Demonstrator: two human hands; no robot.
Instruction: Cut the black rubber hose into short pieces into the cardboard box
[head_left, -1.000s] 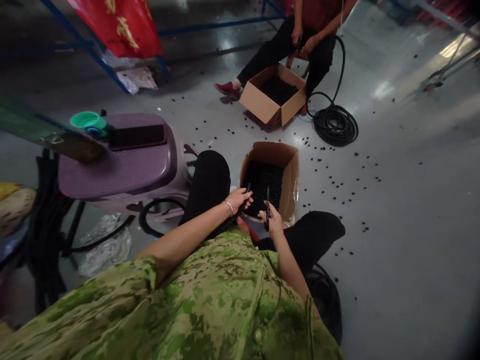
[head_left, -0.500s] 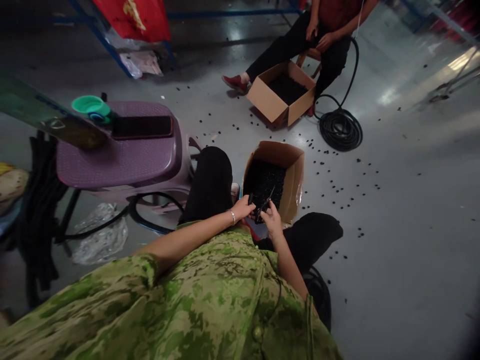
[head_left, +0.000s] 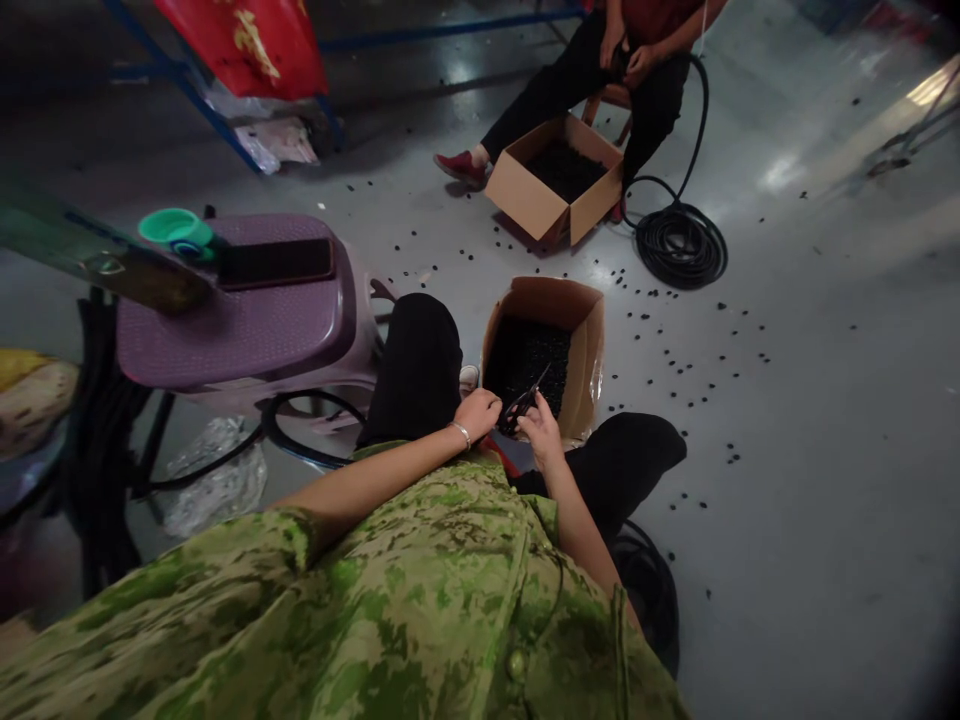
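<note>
I sit with a cardboard box (head_left: pixel 589 345) of small black pieces between my knees. My left hand (head_left: pixel 478 412) grips the end of a black hose, which runs back down past my left knee. My right hand (head_left: pixel 541 436) holds black scissors (head_left: pixel 523 402) whose blades point up over the box. Both hands are close together at the box's near edge. The hose end itself is mostly hidden between my fingers.
A purple plastic stool (head_left: pixel 240 325) with a phone (head_left: pixel 274 263) and a green cup (head_left: pixel 176 229) stands to my left. Another person (head_left: pixel 600 60) sits ahead with a second box (head_left: pixel 551 185) and a coiled black hose (head_left: pixel 681 245). Black pieces litter the floor.
The scissors swung from upright toward my left hand and now sit tilted against the hose end. My hands have drawn closer together. The view shifted slightly.
</note>
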